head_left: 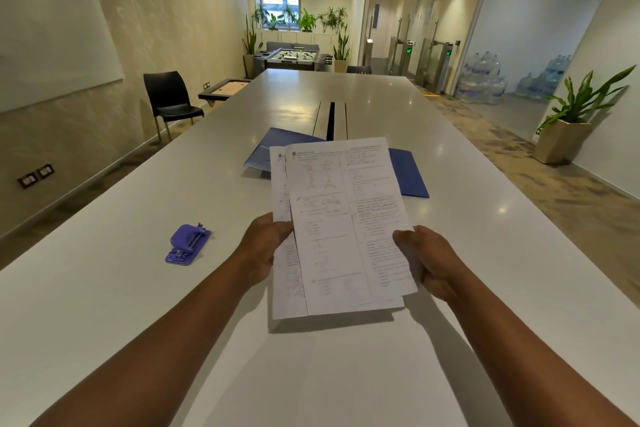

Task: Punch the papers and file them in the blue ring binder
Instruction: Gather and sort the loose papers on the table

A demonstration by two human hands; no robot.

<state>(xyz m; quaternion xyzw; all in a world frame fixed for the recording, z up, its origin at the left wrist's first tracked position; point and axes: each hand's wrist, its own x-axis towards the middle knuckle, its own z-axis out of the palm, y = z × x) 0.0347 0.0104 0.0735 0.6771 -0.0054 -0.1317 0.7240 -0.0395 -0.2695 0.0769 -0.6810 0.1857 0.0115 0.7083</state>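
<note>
Several printed papers (341,229) are held up above the near middle of the worktop (450,156), fanned slightly so that one sheet shows out to the left behind the front one. No punched holes can be made out along the visible edges, so the punching is judged not yet done, and the filing likewise is left to do.

The left edge of the stack is pinched by the left hand (265,246), thumb on the front and fingers curled behind. The right edge is gripped by the right hand (427,262), its fingers curled round the lower right part of the sheets. The papers are thus carried by both hands and are not touching the worktop; a shadow is cast beneath them.

The purple hole punch (188,244) is seen on the worktop to the left of the left hand, apart from it and untouched. The blue ring binder (408,172) lies farther away, beyond the papers and partly hidden by them; it appears to lie open, though its rings cannot be seen.
</note>
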